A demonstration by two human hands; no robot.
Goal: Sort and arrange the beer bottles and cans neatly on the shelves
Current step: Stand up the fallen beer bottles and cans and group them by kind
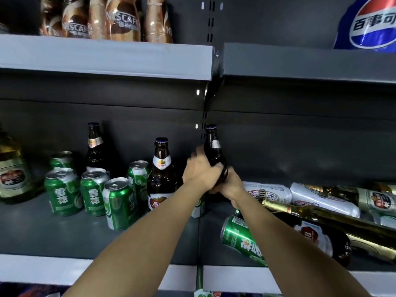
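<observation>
The held bottle [212, 151] is standing upright at the shelf's [64, 236] middle seam. Both hands are gripping it: the left hand [200, 171] is wrapping its body and the right hand [232, 185] is curling round it lower down. Left of it another bottle [161, 174] and green cans [92, 194] are standing; right of it white cans [267, 192] are lying.

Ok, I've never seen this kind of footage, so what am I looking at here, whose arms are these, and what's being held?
One picture, from a camera worn on a person's head, looking forward and down at store shelves. No machine: the arms are the wearer's own. Both the left hand and the right hand grip one upright brown bottle at the shelf's middle divider. Left of it stand green cans and another brown bottle. On the right, white cans, a green can and bottles lie on their sides.
</observation>
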